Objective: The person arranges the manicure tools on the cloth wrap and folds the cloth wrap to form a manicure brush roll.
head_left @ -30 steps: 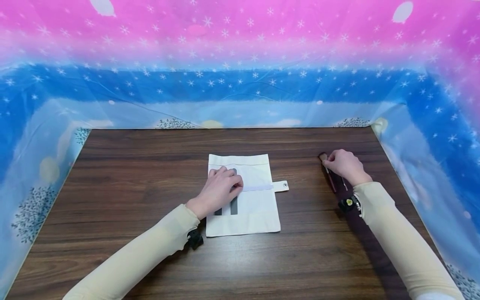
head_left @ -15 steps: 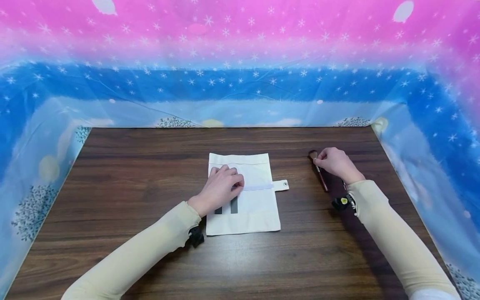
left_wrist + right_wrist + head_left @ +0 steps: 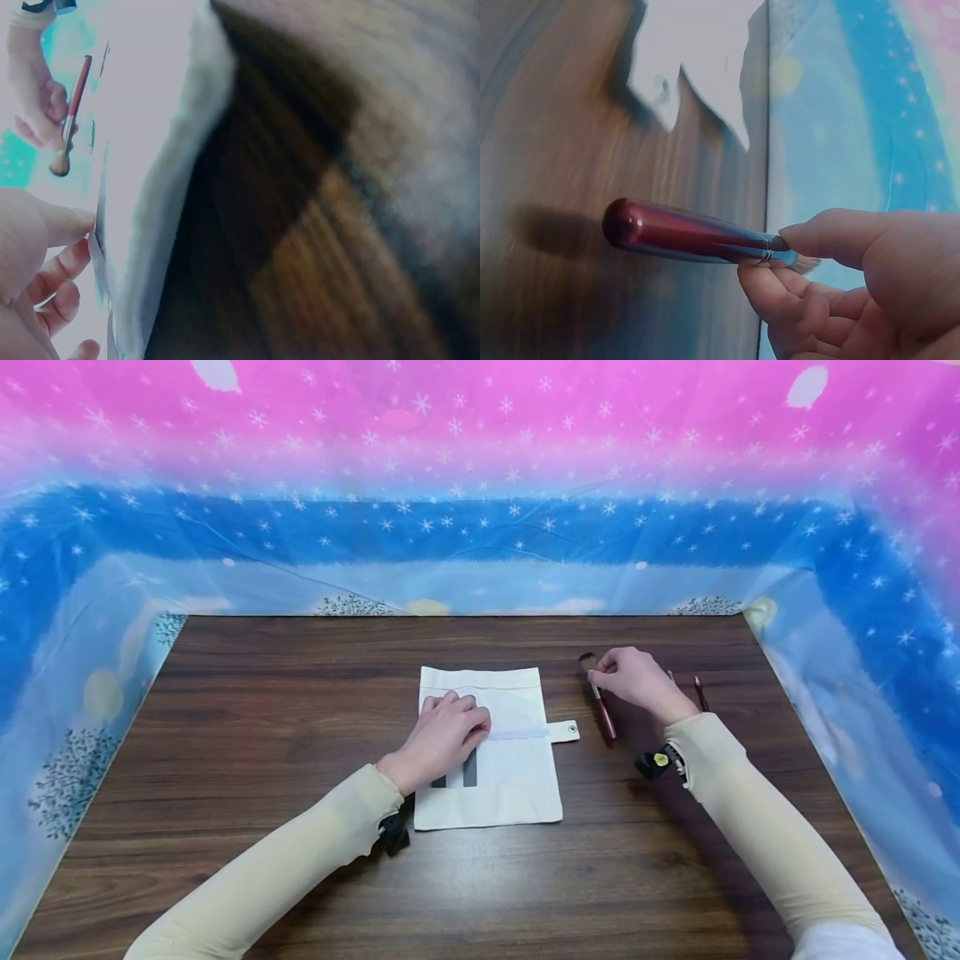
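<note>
With our right hand [image 3: 636, 678] we pinch the brush [image 3: 601, 702] (clear above the surface [image 3: 262, 693]) to the right of the pouch [image 3: 517, 772]. Our left hand [image 3: 442, 733] pinches a thin layer of the pouch.

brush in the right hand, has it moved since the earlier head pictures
Yes, the brush has moved left, nearer the white pouch.

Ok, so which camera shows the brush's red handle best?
The right wrist view. There the red handle looks biggest, with its shiny rounded end in plain sight, sticking out from the right hand. The head view shows it small, slanting down the picture. The left wrist view shows it small too, near the upper left, pointing up.
</note>
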The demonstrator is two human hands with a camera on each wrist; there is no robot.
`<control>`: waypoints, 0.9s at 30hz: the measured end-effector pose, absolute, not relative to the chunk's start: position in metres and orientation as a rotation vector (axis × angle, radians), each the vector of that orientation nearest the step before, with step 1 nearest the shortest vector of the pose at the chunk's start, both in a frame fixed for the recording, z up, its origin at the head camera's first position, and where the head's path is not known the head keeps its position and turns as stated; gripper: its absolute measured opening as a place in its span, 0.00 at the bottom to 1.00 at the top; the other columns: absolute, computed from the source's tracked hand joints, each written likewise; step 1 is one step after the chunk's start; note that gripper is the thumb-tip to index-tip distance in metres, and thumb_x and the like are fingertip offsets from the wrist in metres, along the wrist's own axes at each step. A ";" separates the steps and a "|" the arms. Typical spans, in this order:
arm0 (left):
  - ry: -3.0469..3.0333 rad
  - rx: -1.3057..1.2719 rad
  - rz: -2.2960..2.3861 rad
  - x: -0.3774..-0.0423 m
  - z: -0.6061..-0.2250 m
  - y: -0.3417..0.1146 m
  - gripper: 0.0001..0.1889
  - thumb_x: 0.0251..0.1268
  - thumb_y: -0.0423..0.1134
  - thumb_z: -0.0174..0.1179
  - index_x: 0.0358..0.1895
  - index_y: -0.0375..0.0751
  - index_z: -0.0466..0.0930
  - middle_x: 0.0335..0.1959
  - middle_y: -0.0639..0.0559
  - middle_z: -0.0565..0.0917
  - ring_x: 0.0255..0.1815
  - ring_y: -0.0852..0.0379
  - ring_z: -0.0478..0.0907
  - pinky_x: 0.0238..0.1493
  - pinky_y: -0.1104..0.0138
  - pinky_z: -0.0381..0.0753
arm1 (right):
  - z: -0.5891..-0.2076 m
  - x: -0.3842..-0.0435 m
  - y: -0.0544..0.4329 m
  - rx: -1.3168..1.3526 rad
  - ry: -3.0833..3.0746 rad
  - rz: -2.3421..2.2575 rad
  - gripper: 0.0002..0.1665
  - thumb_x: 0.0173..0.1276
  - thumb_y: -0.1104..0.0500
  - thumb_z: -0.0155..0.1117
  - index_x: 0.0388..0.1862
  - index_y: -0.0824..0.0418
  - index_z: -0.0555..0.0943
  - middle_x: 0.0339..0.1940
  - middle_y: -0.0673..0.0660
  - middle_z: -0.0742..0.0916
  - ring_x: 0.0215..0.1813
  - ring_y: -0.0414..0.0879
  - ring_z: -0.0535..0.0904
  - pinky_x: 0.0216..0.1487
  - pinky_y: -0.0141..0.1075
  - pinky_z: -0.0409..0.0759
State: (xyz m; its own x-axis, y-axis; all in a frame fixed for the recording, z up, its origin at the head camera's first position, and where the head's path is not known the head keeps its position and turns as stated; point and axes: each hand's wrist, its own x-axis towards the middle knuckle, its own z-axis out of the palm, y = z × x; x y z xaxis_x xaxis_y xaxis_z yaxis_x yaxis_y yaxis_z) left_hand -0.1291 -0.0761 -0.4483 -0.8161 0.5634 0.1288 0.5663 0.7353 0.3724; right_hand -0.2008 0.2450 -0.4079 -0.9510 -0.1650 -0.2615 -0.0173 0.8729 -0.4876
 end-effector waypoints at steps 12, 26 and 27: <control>-2.908 -0.948 -0.634 -0.128 -0.449 -0.077 0.06 0.77 0.38 0.63 0.37 0.52 0.82 0.33 0.57 0.76 0.38 0.52 0.67 0.48 0.51 0.65 | -0.402 -0.205 0.206 -0.214 2.714 -0.803 0.18 0.79 0.50 0.60 0.48 0.65 0.83 0.43 0.61 0.87 0.39 0.51 0.78 0.43 0.45 0.76; -2.893 -0.953 -0.625 -0.129 -0.452 -0.077 0.07 0.78 0.37 0.61 0.37 0.52 0.80 0.33 0.57 0.75 0.37 0.52 0.67 0.47 0.50 0.67 | -0.399 -0.211 0.166 -0.229 2.637 -0.960 0.16 0.78 0.50 0.60 0.47 0.63 0.82 0.40 0.64 0.86 0.35 0.51 0.79 0.37 0.41 0.75; -2.896 -0.949 -0.629 -0.129 -0.452 -0.077 0.07 0.77 0.37 0.61 0.37 0.52 0.80 0.33 0.57 0.75 0.38 0.52 0.67 0.47 0.50 0.67 | -0.398 -0.211 0.163 -0.218 2.626 -0.976 0.17 0.78 0.50 0.60 0.47 0.63 0.82 0.41 0.64 0.86 0.37 0.53 0.80 0.37 0.42 0.76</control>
